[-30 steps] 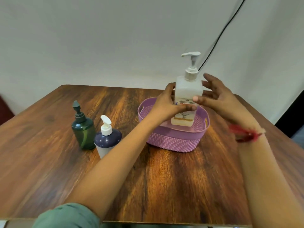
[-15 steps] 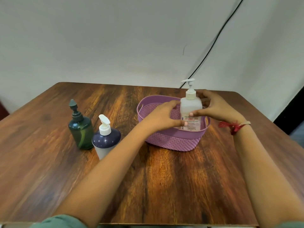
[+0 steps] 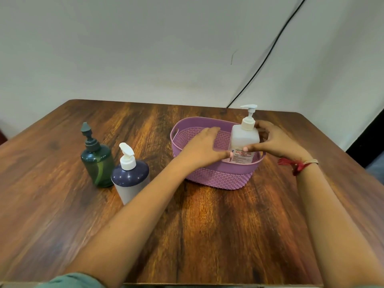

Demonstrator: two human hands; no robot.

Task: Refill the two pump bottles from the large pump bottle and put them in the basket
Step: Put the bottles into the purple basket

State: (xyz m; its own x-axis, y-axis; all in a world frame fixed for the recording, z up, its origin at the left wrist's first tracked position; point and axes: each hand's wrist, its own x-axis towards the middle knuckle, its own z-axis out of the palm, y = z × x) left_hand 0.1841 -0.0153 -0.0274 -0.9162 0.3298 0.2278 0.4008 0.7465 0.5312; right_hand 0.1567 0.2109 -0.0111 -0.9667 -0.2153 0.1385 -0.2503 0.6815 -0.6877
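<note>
- The white bottle (image 3: 245, 140) stands upright inside the purple basket (image 3: 218, 177), at its right end
- The right grip (image 3: 276, 142) is closed around the bottle's body: the thumb lies across the front just above the label, and the fingers are behind it
- The left grip (image 3: 203, 146) lies over the basket's near rim with its fingers fairly straight and holds nothing; its thumb is at the bottle's lower left corner, though contact cannot be told
- The green bottle (image 3: 97, 163) and navy bottle (image 3: 129, 177) stand just beside each other on the desk (image 3: 207, 235), left of the basket and outside it
- A red thread (image 3: 295, 165) circles the right wrist
</note>
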